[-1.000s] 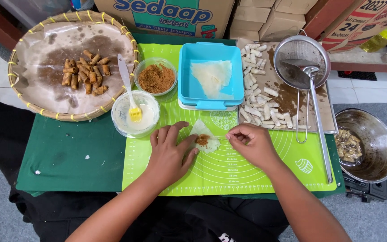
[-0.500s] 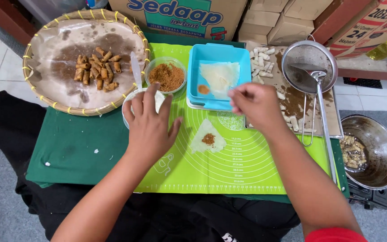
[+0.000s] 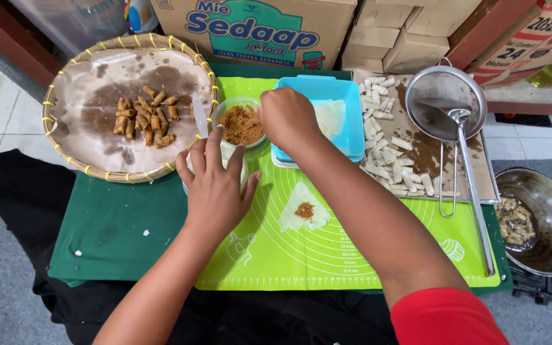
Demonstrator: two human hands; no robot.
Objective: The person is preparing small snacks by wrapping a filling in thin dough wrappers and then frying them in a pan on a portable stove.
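My right hand (image 3: 287,118) reaches over the small bowl of brown crumbly filling (image 3: 239,124), fingers pinched at its right rim. Whether filling is between the fingertips cannot be seen. My left hand (image 3: 215,182) lies with fingers spread over a white bowl (image 3: 190,167) that it mostly hides; a white spoon handle (image 3: 199,115) sticks up behind it. A white triangular wrapper (image 3: 303,214) with a dab of filling rests on the green silicone mat (image 3: 301,255), untouched. A blue tub (image 3: 346,124) with pale wrappers stands behind it.
A round woven tray (image 3: 78,160) lined with stained paper holds several fried rolls at the left. At the right, uncooked white rolls (image 3: 384,160) lie on brown paper with a wire skimmer (image 3: 445,108). A metal pan (image 3: 547,211) sits lower right. Cardboard boxes stand behind.
Both hands left the wrapper on the mat. My left hand went up to the white bowl; my right hand went to the blue tub, then left to the filling bowl.
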